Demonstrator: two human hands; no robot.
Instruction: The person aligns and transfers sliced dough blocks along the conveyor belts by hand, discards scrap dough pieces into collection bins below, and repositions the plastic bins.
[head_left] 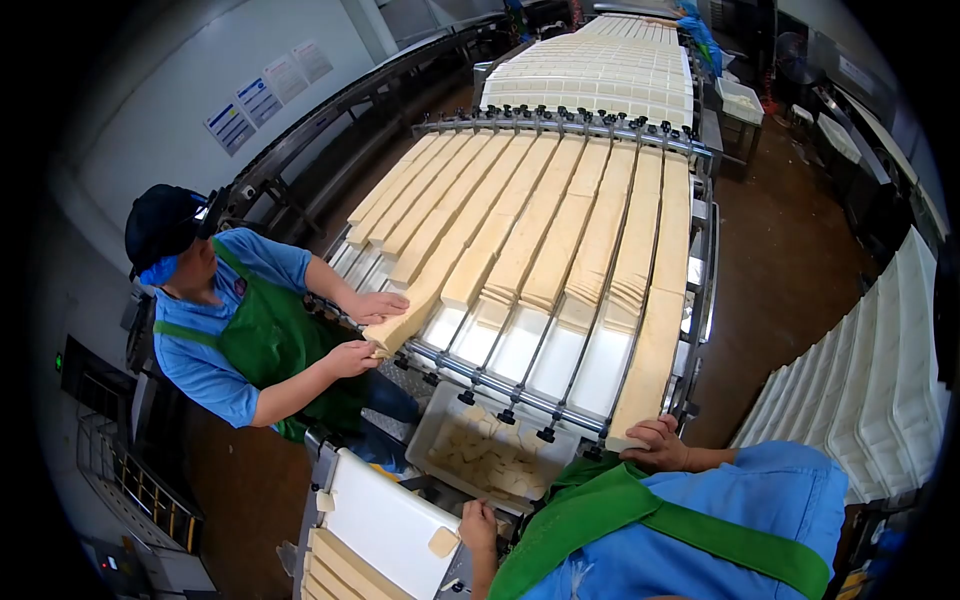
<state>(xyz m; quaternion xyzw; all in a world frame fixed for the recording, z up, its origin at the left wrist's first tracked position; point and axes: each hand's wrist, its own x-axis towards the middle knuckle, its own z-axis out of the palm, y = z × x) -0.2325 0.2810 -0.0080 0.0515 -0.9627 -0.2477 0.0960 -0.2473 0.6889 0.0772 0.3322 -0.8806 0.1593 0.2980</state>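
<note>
At the near right corner of the slatted conveyor, my right hand (pixel 655 443) has its fingers curled on the near end of a long pale-yellow food strip (pixel 652 355). The strip runs lengthwise along the right edge. My left hand (pixel 479 526) is low, with its fingers curled and nothing visible in them, beside a white belt (pixel 385 520). A small pale piece (pixel 443 542) lies on that belt close to my left hand. More strips (pixel 530 230) lie side by side in the conveyor's lanes, some with layered, sagging near ends.
A co-worker (pixel 270 320) at the left has both hands on another strip's end. Below the conveyor's front bar (pixel 500 385) sits a white bin (pixel 425 445) of scraps. White trays (pixel 850 370) are stacked at the right. Another person (pixel 697 35) stands at the far end.
</note>
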